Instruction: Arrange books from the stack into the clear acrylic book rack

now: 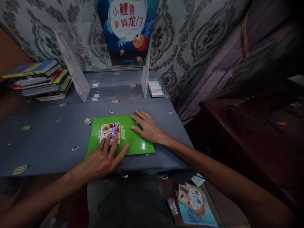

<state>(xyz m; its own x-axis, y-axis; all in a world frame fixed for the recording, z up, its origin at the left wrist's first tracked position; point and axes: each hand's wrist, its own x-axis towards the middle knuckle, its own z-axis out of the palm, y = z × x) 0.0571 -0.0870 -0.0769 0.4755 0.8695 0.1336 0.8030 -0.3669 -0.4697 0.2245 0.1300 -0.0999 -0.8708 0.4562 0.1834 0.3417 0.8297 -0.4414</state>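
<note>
While resting the left hand (106, 158) across the near edge of the green book (136, 144), with fingers loosely spread over its cover picture (112, 127), touch the far edge with the right hand (149, 127), fingers likewise parted and gripping nothing. Have it flat on the desk (47, 141). Can see a clear stand (75, 74) and upright blue book (120, 57) beyond, plus a book stack (45, 84) at far left.

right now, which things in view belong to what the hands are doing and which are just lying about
In use, it seems:
green book, touched by left hand and right hand

Apparently just about:
stack of books at left
clear stand
upright blue book
books at lower right
</note>
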